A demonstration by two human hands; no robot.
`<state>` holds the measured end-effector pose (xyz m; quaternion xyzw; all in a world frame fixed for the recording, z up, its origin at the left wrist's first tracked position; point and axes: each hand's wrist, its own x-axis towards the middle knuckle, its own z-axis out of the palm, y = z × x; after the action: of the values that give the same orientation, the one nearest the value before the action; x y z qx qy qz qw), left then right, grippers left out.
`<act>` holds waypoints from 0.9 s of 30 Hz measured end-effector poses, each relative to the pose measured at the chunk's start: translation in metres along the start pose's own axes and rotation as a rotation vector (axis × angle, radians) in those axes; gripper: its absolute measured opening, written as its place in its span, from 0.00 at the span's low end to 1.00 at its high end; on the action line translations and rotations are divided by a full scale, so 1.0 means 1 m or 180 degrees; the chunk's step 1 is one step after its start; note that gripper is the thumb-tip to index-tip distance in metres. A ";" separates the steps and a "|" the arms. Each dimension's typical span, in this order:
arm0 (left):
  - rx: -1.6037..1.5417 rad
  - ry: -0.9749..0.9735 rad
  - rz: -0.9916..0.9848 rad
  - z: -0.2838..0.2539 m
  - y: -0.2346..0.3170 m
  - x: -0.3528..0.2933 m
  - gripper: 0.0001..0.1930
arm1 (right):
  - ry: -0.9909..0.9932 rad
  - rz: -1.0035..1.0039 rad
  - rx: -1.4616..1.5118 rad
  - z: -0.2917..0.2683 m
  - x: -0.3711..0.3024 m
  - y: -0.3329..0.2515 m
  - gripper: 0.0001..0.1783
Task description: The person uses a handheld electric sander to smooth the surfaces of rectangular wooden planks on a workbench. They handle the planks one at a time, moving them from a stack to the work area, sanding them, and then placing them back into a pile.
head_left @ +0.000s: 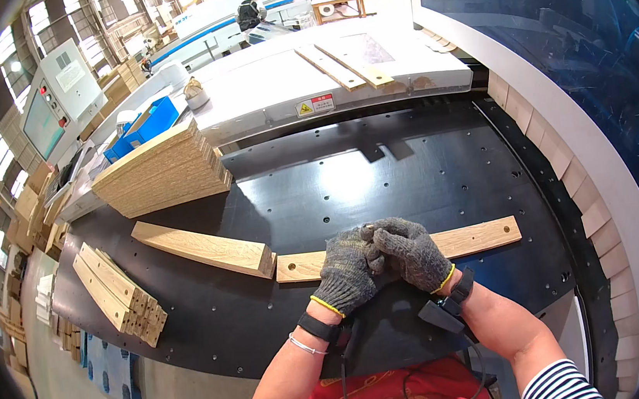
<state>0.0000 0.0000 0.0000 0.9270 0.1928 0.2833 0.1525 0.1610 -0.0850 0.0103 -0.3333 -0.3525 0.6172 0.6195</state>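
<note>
My left hand (pixel 348 268) and my right hand (pixel 412 253), both in grey knit gloves with yellow cuffs, meet over the middle of a flat wooden strip (pixel 483 237). The fingers of each are curled and pressed together at the fingertips. Whatever lies between them is hidden or too small to name. The strip rests on a black work table (pixel 286 179) with holes in it and shows a round hole near its left end. Beside that end lies a thicker, slightly curved wooden piece (pixel 208 246), its right end close to the strip.
Several wooden strips are stacked (pixel 121 294) at the left. Behind them stands a pile of particle boards (pixel 165 173) beside blue bins (pixel 152 122). Two strips (pixel 344 66) lie on the white machine bed (pixel 248 110). A blue-windowed guard (pixel 551 27) rises at right. A person (pixel 250 12) is far off.
</note>
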 end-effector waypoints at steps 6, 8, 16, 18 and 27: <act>0.0043 0.0062 0.0078 -0.001 0.000 -0.001 0.21 | 0.0023 0.0015 0.0014 0.003 -0.002 -0.001 0.20; -0.0007 0.0170 0.0080 0.002 0.001 0.001 0.21 | -0.0008 -0.0016 -0.0007 0.001 -0.002 0.000 0.20; 0.0152 0.0007 0.0120 -0.001 -0.002 -0.002 0.23 | 0.0150 -0.0042 -0.0116 0.005 -0.002 -0.001 0.20; 0.0189 0.0005 0.0125 -0.003 0.001 -0.001 0.22 | 0.0281 -0.0005 -0.0002 0.010 -0.004 -0.004 0.21; 0.0154 -0.0257 -0.0334 -0.009 0.006 -0.002 0.31 | 0.0255 0.0838 -0.0569 -0.033 0.026 -0.070 0.15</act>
<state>-0.0052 -0.0045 0.0092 0.9297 0.2416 0.2326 0.1524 0.2258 -0.0594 0.0527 -0.4547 -0.3343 0.6454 0.5147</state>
